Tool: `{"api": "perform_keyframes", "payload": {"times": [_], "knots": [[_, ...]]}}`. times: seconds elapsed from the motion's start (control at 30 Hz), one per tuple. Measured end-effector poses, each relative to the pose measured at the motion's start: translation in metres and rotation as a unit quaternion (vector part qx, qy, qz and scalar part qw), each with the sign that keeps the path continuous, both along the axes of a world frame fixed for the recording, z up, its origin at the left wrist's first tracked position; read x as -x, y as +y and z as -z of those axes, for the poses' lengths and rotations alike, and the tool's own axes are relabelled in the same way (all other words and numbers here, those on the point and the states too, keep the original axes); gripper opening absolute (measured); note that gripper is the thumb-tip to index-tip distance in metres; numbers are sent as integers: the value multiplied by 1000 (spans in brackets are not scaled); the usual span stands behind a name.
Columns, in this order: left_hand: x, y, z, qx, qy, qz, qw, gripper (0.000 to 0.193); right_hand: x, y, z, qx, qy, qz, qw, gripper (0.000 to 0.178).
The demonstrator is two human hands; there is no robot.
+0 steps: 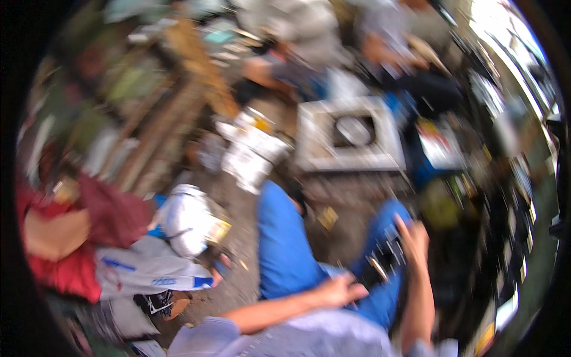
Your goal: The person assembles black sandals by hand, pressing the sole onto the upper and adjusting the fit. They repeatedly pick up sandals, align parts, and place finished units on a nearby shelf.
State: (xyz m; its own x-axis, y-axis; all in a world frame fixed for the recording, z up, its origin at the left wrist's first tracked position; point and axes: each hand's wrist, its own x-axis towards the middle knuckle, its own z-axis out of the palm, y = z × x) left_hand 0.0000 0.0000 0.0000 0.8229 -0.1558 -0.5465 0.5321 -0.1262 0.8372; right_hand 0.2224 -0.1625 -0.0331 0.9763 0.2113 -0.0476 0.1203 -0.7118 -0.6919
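Observation:
I sit with blue trouser legs [284, 247] spread, and the whole picture is smeared by motion. Between my hands, over the right thigh, is a black object with shiny metal parts [376, 273]; its exact kind is too blurred to make out. My left hand [339, 290] is closed on its near end, thumb toward the metal. Beside the far end is my right hand [415, 239], one digit pointing up and the others blurred; whether it grips the object is unclear.
Ahead stands a white square frame [309, 140] around a round grey piece [354, 131]. Left of it lie white packaging [253, 154] and a wooden beam [199, 65]. A white bundle [185, 217] and a co-worker's grey sleeve [157, 276] are at left. Other people sit beyond; clutter lines the right.

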Motion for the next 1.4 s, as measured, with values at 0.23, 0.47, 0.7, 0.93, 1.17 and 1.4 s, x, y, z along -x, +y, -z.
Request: {"api": "perform_keyframes", "payload": {"times": [0.23,0.47,0.7,0.93,1.17,1.4], "knots": [[25,7,36,129,-12,-45,991,40,-5,1,-2,-16,132,28,991,72],[21,11,30,181,3,-37,983,37,0,-2,0,-77,147,74,983,67],[23,35,23,311,-102,-242,913,44,34,-34,-30,-373,124,-48,918,25],[12,57,0,76,-312,-208,924,41,41,-32,-60,-502,111,-130,848,32],[17,70,-15,-2,-348,-212,913,44,46,-42,-60,-474,69,-158,863,36],[15,67,-26,16,-381,-218,898,45,59,-49,-46,-535,136,-113,826,35]]}}
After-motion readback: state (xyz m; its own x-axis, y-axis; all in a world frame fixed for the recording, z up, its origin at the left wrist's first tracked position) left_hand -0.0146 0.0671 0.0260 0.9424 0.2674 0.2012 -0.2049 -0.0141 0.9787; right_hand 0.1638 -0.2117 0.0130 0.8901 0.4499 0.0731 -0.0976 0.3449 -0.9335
